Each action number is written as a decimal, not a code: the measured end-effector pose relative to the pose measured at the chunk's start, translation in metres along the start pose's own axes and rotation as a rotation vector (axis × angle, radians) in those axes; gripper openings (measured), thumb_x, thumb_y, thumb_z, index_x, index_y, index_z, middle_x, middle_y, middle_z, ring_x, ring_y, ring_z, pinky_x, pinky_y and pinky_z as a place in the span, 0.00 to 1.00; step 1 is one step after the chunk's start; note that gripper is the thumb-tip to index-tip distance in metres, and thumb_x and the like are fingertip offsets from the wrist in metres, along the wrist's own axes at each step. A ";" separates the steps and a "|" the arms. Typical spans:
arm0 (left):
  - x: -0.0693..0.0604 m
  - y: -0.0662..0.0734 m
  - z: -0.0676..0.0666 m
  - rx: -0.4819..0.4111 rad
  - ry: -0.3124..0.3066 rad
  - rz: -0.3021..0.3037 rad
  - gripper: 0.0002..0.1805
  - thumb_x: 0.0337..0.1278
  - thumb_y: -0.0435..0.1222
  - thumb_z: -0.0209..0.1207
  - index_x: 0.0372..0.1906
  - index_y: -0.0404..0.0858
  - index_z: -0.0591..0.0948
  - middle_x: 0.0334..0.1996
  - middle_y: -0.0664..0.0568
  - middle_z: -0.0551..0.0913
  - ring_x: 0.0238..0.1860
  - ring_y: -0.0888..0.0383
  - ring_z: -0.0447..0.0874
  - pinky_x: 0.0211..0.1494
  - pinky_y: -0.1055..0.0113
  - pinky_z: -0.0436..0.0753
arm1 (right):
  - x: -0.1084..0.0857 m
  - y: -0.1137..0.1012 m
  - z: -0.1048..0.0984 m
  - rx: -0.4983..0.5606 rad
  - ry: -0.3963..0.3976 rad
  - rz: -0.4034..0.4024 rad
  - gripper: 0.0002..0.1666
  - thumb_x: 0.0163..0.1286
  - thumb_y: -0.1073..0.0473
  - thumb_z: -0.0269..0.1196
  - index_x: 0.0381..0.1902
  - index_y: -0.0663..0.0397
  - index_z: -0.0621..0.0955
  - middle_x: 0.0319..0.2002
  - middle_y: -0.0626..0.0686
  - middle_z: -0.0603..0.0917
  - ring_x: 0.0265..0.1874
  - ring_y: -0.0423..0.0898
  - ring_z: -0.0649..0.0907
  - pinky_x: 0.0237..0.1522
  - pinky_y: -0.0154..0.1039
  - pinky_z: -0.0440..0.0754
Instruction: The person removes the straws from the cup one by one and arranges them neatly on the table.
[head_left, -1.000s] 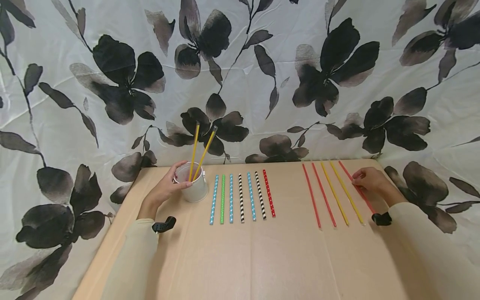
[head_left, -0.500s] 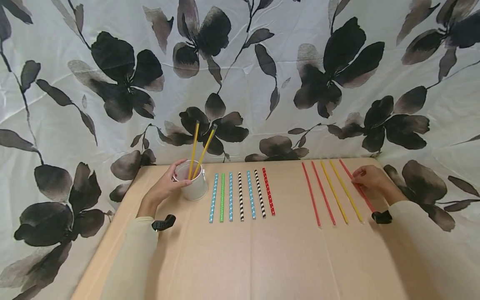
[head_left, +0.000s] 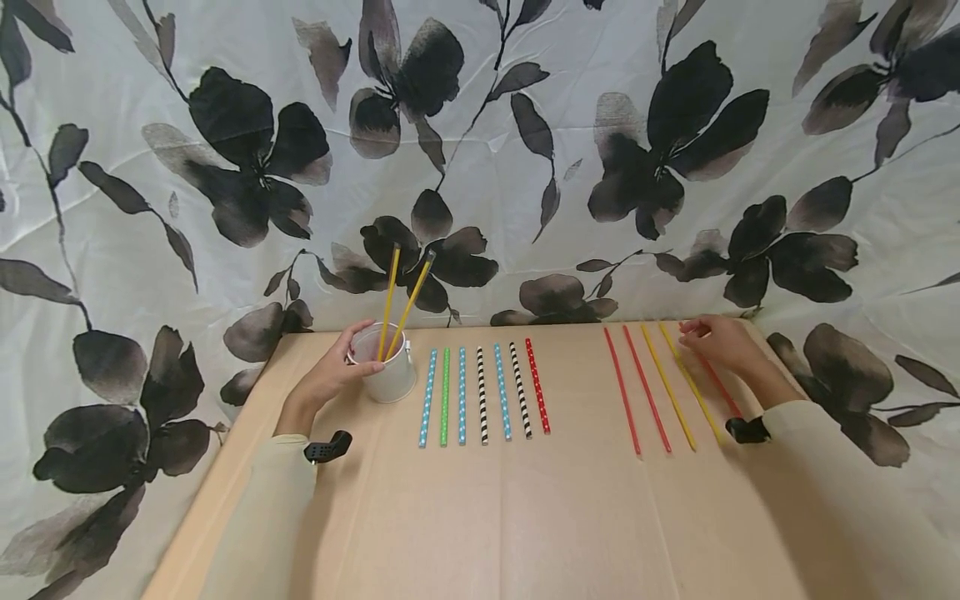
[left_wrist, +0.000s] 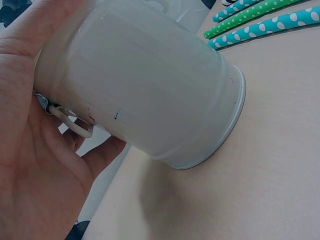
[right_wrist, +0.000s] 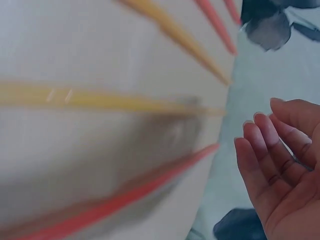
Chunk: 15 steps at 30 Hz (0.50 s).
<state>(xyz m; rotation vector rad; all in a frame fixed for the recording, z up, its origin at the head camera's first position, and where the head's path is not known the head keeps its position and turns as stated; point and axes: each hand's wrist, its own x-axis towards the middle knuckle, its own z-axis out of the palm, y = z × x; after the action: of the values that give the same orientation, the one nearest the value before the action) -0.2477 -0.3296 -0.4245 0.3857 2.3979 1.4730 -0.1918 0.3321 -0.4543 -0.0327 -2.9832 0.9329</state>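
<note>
My left hand (head_left: 326, 379) grips the white metal bucket (head_left: 392, 385) at its rim, the thumb on the near side. Two thin yellow sticks (head_left: 403, 312) with dark upper ends lean out of it. In the left wrist view, the bucket's wall (left_wrist: 135, 85) fills the middle, and a small handle loop shows beside the palm. Over the upper end of the rightmost red stick (head_left: 722, 387) hovers my right hand (head_left: 722, 342). Its fingers (right_wrist: 262, 132) are loosely bent with nothing between them in the right wrist view, apart from the red stick (right_wrist: 125, 200) lying below.
Several patterned paper straws (head_left: 482, 392) lie in a row right of the bucket: blue dotted, green dotted, black-striped and red dotted. Further right are two red sticks (head_left: 622, 387) and two yellow sticks (head_left: 667, 383). A floral cloth (head_left: 540, 275) hangs behind the table (head_left: 495, 517).
My right hand has come off the rightmost red stick and moved slightly up and left. The left hand and bucket stay put.
</note>
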 end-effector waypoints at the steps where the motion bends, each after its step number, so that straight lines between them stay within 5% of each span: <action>1: 0.000 -0.001 0.000 -0.002 -0.002 0.004 0.50 0.61 0.40 0.69 0.81 0.45 0.51 0.73 0.31 0.54 0.73 0.33 0.53 0.73 0.33 0.56 | -0.001 -0.006 0.002 0.013 0.003 0.004 0.20 0.73 0.58 0.64 0.53 0.70 0.80 0.42 0.66 0.83 0.35 0.53 0.82 0.30 0.35 0.80; 8: -0.004 -0.002 -0.005 -0.006 -0.017 0.002 0.51 0.60 0.41 0.69 0.81 0.46 0.51 0.75 0.32 0.53 0.75 0.33 0.52 0.74 0.32 0.55 | -0.006 -0.047 0.013 0.111 -0.009 0.054 0.23 0.74 0.53 0.63 0.57 0.66 0.78 0.45 0.62 0.81 0.42 0.59 0.83 0.38 0.35 0.85; 15: -0.007 -0.002 -0.008 0.012 -0.033 0.019 0.51 0.60 0.40 0.69 0.81 0.45 0.50 0.73 0.30 0.55 0.73 0.33 0.53 0.73 0.32 0.56 | -0.007 -0.083 0.027 0.156 -0.019 0.005 0.21 0.74 0.57 0.63 0.56 0.67 0.79 0.44 0.61 0.82 0.43 0.60 0.84 0.38 0.34 0.85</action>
<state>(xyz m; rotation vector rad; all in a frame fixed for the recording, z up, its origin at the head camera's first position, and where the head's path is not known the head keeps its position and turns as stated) -0.2441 -0.3393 -0.4220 0.4329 2.3853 1.4491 -0.1870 0.2484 -0.4292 -0.0298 -2.9180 1.1700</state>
